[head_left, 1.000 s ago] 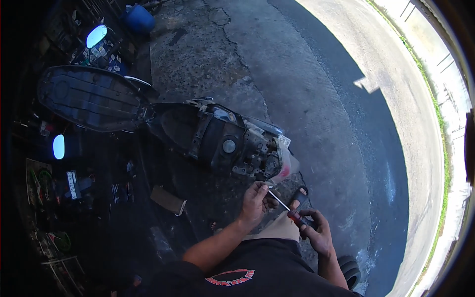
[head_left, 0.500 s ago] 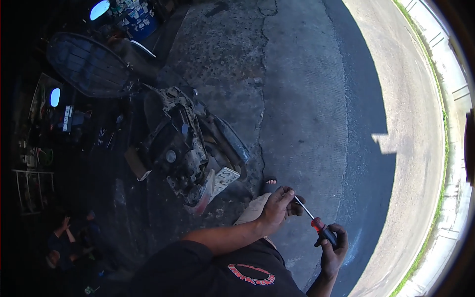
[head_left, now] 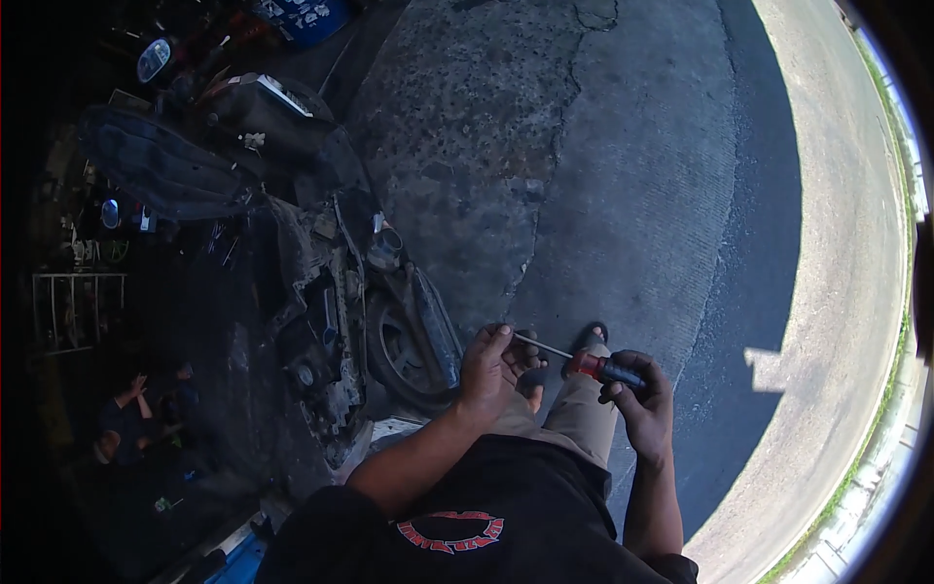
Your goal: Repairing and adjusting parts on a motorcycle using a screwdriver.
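Observation:
A screwdriver point(head_left: 589, 365) with a red and black handle and a thin metal shaft lies across in front of my body. Around its handle, the fingers of my right hand point(head_left: 644, 401) are closed. My left hand point(head_left: 486, 375) is at the other end, its thumb and fingers closed about the shaft's tip; the very tip is hidden among them. Left of my hands stands a scooter point(head_left: 326, 321), its rear frame exposed and its seat point(head_left: 161, 161) raised. Its rear wheel point(head_left: 394, 346) shows beside the silver-grey exhaust point(head_left: 435, 326), close to my left hand.
Cracked concrete point(head_left: 632, 175) stretches ahead, shaded, with a sunlit road point(head_left: 846, 292) at the right. My sandalled feet point(head_left: 593, 336) are below my hands. A person point(head_left: 125, 414) is in the dark area at left, near a metal rack point(head_left: 78, 311). A blue drum point(head_left: 306, 19) stands far back.
Both hands, with the screwdriver between them, have moved left and up in the picture, and the screwdriver lies flatter. My view has shifted, bringing the rear wheel and my feet into sight.

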Demonstrator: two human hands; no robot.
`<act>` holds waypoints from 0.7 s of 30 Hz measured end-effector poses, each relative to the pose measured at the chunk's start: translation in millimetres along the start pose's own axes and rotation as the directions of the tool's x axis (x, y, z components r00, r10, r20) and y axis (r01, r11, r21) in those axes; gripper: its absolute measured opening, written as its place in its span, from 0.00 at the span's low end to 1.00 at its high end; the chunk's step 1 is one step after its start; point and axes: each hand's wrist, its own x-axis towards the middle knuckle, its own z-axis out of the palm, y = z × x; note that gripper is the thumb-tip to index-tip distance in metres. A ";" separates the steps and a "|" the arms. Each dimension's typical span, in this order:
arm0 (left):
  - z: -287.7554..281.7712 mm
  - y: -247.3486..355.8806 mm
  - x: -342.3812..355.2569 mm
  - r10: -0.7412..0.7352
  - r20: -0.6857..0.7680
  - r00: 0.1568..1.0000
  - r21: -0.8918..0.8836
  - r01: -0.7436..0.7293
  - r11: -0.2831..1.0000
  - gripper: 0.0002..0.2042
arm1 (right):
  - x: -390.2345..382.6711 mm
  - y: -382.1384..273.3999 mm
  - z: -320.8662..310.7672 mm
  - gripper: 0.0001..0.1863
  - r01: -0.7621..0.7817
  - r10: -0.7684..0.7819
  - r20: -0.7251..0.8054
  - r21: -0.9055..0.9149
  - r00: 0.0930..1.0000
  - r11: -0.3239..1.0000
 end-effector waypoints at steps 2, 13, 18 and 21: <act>-2.9 21.7 41.9 0.128 -0.146 0.981 -0.025 -0.133 0.991 0.06 | 89.4 5.1 8.3 0.21 -0.067 0.068 0.095 -0.012 0.993 0.998; -165.7 92.8 372.9 0.581 -0.741 0.336 0.347 -0.549 0.760 0.10 | 516.9 288.0 159.5 0.20 -0.771 0.547 0.607 0.182 0.577 0.610; -280.8 113.0 467.9 0.661 -0.724 0.195 0.468 -0.565 0.679 0.11 | 591.4 403.3 222.5 0.20 -0.807 0.528 0.670 0.186 0.521 0.560; -302.2 121.6 516.8 0.690 -0.715 0.113 0.512 -0.588 0.627 0.11 | 631.5 451.9 245.8 0.20 -0.801 0.478 0.712 0.200 0.514 0.564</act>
